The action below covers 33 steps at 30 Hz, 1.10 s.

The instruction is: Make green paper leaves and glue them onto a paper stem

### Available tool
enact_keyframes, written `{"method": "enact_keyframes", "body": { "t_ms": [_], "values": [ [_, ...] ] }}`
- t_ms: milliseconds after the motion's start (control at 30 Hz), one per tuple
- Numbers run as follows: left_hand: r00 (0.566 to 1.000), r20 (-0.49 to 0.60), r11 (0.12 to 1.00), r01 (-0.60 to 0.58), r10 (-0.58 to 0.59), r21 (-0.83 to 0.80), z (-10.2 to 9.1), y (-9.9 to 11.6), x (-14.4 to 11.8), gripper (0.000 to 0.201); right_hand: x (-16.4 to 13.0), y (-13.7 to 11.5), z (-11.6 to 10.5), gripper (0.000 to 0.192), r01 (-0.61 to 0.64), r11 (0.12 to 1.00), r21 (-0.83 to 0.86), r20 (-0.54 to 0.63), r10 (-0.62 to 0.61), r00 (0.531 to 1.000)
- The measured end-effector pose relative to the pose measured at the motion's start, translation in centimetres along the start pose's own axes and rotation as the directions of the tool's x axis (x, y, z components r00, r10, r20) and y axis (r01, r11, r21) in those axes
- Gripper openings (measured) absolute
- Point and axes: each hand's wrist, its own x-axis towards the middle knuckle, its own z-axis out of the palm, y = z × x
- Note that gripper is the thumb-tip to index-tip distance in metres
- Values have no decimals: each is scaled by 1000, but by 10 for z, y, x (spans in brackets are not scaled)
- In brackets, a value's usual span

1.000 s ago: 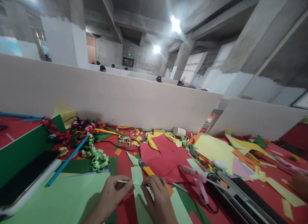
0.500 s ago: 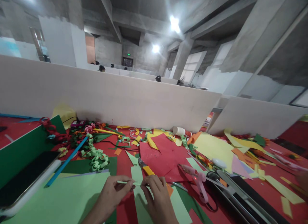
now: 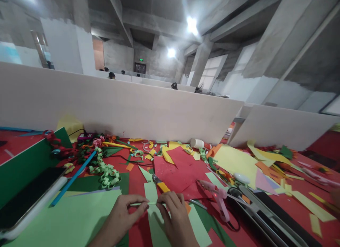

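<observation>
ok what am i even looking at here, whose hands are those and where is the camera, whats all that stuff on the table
This is one picture from a camera worn on a person's head, looking forward and down, so the two bare hands at the bottom are the wearer's own. No machine is involved.

The left hand and the right hand pinch the two ends of a thin, pale green paper strip between their fingertips, holding it just above the table.

The red table is littered with craft material: a large light green sheet, a red sheet, a yellow sheet and curled green paper strips. A yellow-handled utility knife lies just beyond the hands, and a pink glue gun to their right. White partitions close off the desk behind.
</observation>
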Motion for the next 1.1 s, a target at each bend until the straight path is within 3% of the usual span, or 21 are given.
{"method": "enact_keyframes", "body": {
  "t_ms": [133,333,567,800,900,1000,1067,1100],
  "values": [
    [1000,14,1000,-6,6,2,0,0,0,27,-1,0,-1,12,-25,1000,6,28,25,999],
    [996,78,984,55,-43,-169,-1,1,2,34,-2,0,2,10,-37,999,11,-14,37,999],
    [990,71,950,137,-122,-279,3,-1,4,51,-5,-1,0,9,-38,999,-17,-32,37,999],
    [986,84,947,162,-144,-279,4,-2,5,60,1,-5,-1,10,-17,998,-57,-36,15,999],
    [985,84,948,169,-151,-269,4,-4,6,60,-12,-2,-11,10,-29,996,-84,-80,22,997],
    [985,76,949,173,-158,-263,3,-5,6,56,-49,18,-35,9,-170,978,-118,-234,139,962],
    [985,81,953,169,-153,-253,3,-5,5,54,-78,40,-59,14,-350,930,-116,-350,291,890],
    [985,83,954,165,-148,-250,3,-6,5,53,-90,53,-72,21,-423,897,-126,-355,357,864]
  ]
}}
